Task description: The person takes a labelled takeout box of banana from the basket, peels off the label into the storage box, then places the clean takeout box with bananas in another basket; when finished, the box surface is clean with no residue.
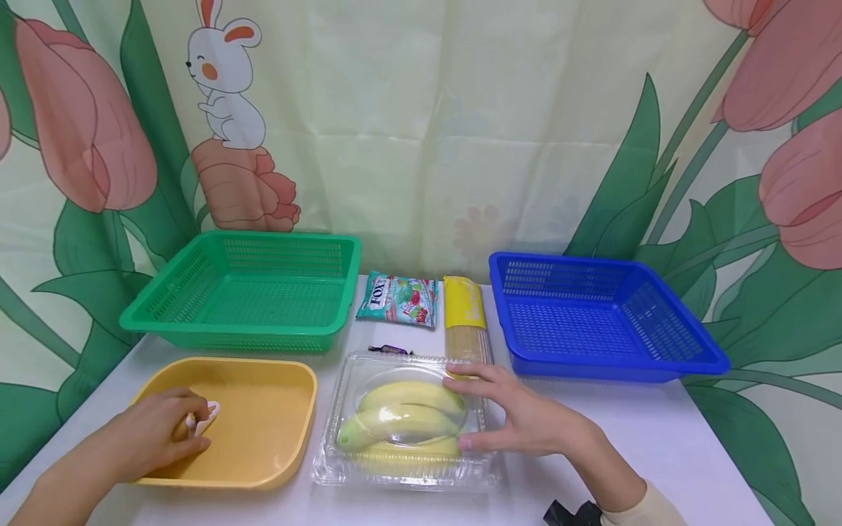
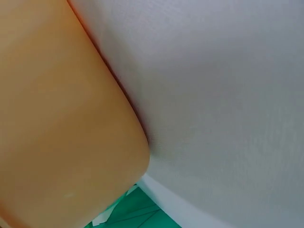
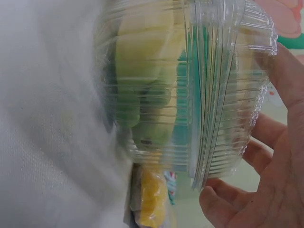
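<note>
My left hand (image 1: 154, 427) reaches into the yellow tray (image 1: 263, 416), fingers curled and pinching a small white and orange thing (image 1: 212, 413), mostly covered by the fingers. In the left wrist view only the tray's outer side (image 2: 71, 118) shows, not the hand. My right hand (image 1: 520, 409) has its fingers spread and touching the right part of a clear plastic clamshell box (image 1: 329, 438). Several bananas (image 1: 401, 424) lie inside it. In the right wrist view, the fingers (image 3: 266, 130) lie against the lid, whose rim meets the lower half.
Behind the box lie a small dark wrapped candy (image 1: 389, 350), a teal FOX'S candy bag (image 1: 397, 299) and a yellow-topped pack of noodles (image 1: 464, 307). A green basket (image 1: 240, 340) stands at the back left, a blue basket (image 1: 592, 369) at the back right.
</note>
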The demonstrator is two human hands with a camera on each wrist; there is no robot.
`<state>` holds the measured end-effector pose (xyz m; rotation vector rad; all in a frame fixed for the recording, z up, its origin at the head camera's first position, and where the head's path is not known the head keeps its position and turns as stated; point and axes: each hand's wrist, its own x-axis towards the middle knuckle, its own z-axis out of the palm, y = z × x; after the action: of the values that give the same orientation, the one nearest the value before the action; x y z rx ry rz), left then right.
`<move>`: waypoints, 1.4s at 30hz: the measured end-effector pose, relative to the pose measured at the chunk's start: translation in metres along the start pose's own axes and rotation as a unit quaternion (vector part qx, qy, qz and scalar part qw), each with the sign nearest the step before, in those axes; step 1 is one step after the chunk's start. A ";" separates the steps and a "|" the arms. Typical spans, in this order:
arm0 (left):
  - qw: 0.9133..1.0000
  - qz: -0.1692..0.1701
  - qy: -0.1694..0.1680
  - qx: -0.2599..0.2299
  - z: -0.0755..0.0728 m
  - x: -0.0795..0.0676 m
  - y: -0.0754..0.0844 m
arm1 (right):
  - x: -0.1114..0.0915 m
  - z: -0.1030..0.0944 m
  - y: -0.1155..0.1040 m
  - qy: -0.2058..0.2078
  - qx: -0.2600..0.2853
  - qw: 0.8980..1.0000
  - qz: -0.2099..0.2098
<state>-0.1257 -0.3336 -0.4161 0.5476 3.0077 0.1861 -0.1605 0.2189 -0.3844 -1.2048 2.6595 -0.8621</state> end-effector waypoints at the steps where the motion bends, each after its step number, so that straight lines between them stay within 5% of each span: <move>1: 1.000 -0.001 0.000 -0.001 0.000 0.000 0.001 | 0.000 0.000 0.000 -0.001 -0.003 1.000 -0.001; 9: 0.999 -0.022 -0.030 -0.031 -0.003 0.002 0.004 | -0.001 0.000 0.001 -0.002 0.004 1.000 0.003; 23: 0.998 -0.008 -0.031 -0.057 -0.007 0.001 0.010 | -0.001 -0.001 0.005 0.004 0.010 1.000 0.007; 42: 0.991 -0.063 -0.066 -0.099 -0.009 0.006 0.017 | 0.000 -0.003 0.001 0.001 -0.004 1.000 -0.011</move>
<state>-0.1262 -0.3164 -0.4048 0.3360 2.8395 0.4174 -0.1625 0.2207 -0.3823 -1.2366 2.6578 -0.8573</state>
